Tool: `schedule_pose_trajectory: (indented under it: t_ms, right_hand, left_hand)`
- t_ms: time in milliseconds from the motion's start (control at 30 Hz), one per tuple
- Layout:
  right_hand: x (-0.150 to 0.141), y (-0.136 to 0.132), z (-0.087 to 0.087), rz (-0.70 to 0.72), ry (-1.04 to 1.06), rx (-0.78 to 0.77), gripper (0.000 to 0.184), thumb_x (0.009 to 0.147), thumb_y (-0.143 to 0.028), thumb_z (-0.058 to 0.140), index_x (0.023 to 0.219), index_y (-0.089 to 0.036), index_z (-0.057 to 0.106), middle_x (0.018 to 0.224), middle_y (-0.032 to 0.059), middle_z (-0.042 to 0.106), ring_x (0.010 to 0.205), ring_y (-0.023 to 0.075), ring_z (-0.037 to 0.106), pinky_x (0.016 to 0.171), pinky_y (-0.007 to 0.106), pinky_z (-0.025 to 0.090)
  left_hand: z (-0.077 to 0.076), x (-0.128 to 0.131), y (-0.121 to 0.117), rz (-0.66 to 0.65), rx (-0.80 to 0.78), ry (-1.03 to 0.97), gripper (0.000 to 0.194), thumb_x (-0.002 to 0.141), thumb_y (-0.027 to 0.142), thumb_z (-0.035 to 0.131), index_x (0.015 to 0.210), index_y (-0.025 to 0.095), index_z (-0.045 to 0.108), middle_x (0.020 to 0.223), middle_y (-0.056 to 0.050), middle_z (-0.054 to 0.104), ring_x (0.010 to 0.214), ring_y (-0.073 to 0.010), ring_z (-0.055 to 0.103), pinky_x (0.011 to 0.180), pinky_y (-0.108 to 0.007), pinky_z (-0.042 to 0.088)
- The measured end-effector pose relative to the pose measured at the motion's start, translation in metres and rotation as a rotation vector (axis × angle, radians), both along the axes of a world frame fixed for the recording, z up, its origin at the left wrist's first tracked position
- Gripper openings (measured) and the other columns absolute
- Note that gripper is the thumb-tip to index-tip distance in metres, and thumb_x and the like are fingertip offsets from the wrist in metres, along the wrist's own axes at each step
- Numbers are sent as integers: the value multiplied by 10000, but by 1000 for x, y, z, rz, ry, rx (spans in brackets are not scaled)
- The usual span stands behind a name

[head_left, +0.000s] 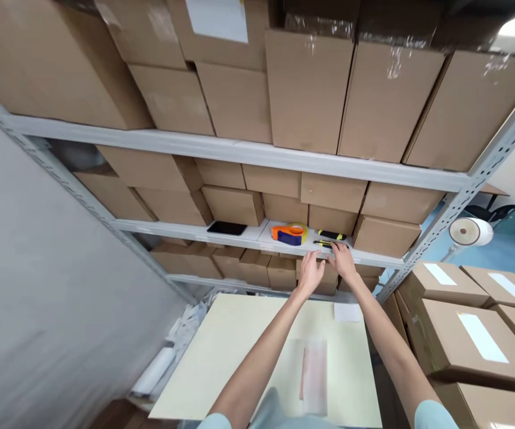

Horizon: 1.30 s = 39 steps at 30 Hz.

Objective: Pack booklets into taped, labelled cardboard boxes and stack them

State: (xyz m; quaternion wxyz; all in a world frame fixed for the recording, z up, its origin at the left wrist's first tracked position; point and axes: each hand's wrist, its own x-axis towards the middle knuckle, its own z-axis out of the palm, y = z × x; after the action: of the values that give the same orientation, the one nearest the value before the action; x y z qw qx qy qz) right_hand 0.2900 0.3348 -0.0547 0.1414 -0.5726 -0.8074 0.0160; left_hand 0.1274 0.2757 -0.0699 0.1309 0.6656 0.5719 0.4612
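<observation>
Lying on the white shelf [257, 233], right of the tape dispenser [289, 236], the nearer black-and-yellow cutter [322, 243] meets the right hand [343, 261] at its fingertips (gripped or merely touched, I cannot tell); the left hand [311, 273] hovers nearby, loosely open.

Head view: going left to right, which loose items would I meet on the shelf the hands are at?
Flat black rectangular object → orange-and-blue tape dispenser → two slim black-and-yellow tools, one behind the other, the nearer at the right hand's fingertips.
</observation>
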Motion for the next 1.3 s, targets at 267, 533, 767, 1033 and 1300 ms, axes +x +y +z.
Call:
schedule_pose_trajectory:
  t_ms: [267, 533, 767, 1033, 1300]
  right_hand:
    - [-12, 20, 32, -25, -102, -71, 505, 991, -241, 724, 1479, -142, 638, 1473, 222, 690, 1388, 322, 600, 1144, 412, 445]
    - [12, -34, -21, 35, 14, -38, 477, 1086, -294, 568, 1520, -100, 606, 1430, 241, 684, 1327, 361, 581, 1167, 472, 452]
    - [70, -171, -197, -138, 374, -169, 454, 1055, -397, 594, 1442, -168, 655, 1344, 194, 708, 1220, 352, 622, 1102, 534, 518]
    - [103, -281, -303, -619, 492, -435, 442, 966, -455, 642, 1289, -154, 649, 1215, 167, 730, 1101, 286, 680, 1019, 469, 568]
    - [40, -288, -310, -511, 727, -532, 461, 965, -511, 661, 1291, -192, 595, 1209, 141, 745, 1063, 245, 717, 986, 420, 604]
  left_hand:
    - [22, -10, 3, 7, 39, 33, 337, 946, 155, 656, 1264, 243, 722, 1280, -133, 739, 1273, -336, 709, 1160, -513, 561]
    - [-71, -35, -56, 58, -238, 11, 314, 971, 173, 656, 1278, 195, 718, 1303, -141, 745, 1280, -315, 698, 1173, -484, 539]
    - [-226, -31, -185, 64, -797, -136, 301, 987, 145, 626, 1276, 169, 706, 1292, -156, 755, 1166, -270, 748, 1064, -423, 594]
    - [-289, -9, -243, 55, -972, -233, 262, 1001, 195, 627, 1250, 195, 707, 1323, -141, 760, 1124, -249, 751, 1027, -400, 607]
    - [-279, -3, -234, 81, -989, -432, 406, 1153, 462, 391, 1111, 244, 730, 1231, -83, 802, 1140, -227, 762, 1016, -358, 583]
